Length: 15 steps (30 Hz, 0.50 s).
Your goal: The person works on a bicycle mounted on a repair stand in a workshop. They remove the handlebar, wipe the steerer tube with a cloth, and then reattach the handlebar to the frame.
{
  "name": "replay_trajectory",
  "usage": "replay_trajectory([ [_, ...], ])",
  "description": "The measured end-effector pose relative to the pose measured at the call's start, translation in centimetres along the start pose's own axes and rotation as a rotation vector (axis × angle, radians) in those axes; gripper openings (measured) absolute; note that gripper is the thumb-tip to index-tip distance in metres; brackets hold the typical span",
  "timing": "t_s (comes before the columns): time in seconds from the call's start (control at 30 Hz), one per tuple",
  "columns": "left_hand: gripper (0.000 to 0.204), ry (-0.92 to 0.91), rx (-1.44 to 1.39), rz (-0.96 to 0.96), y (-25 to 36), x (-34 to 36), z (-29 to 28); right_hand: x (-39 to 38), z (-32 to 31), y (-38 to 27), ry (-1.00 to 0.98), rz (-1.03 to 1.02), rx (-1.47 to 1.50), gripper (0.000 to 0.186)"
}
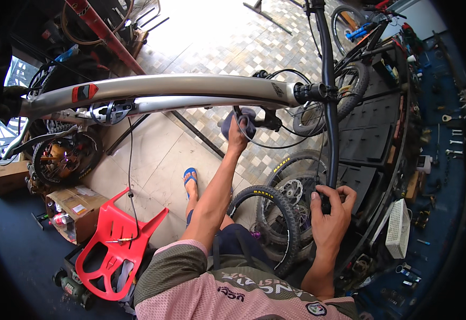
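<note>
A silver bicycle frame (169,85) crosses the upper view, with a black handlebar (329,144) running lengthwise at its right end. My left hand (237,138) grips a dark grey rag (247,121) just beneath the silver tube, against black parts near the front of the bike; what lies under the rag is hidden. My right hand (329,210) is curled over the lower end of the black handlebar, thumb alongside it, with part of that end hidden by my fingers. Thin black cables (286,146) loop from the frame past my left hand toward the bar.
Loose wheels (286,245) lean below the handlebar. A red plastic chair (105,256) and cardboard boxes (73,202) stand at lower left. A black workbench (366,138) and tool board (454,160) line the right. Other bikes (350,32) stand behind.
</note>
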<state>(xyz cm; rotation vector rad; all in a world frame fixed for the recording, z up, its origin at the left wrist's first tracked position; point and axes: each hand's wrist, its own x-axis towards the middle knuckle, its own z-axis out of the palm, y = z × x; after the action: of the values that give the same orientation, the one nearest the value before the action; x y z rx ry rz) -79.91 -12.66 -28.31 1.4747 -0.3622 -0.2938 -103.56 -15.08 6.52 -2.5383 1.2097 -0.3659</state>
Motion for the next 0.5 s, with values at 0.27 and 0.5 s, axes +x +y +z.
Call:
replay_trajectory([
  [0.27,0.024,0.184,0.045,-0.413,-7.5,-9.1,-8.0,-1.4,-2.4,-1.5,0.156,-0.217,-0.203,0.035],
  [0.5,0.037,-0.024,-0.642,-0.988,6.0,-13.5,-11.1,-7.4,9.1,-4.1,-0.33,-0.331,0.183,0.079],
])
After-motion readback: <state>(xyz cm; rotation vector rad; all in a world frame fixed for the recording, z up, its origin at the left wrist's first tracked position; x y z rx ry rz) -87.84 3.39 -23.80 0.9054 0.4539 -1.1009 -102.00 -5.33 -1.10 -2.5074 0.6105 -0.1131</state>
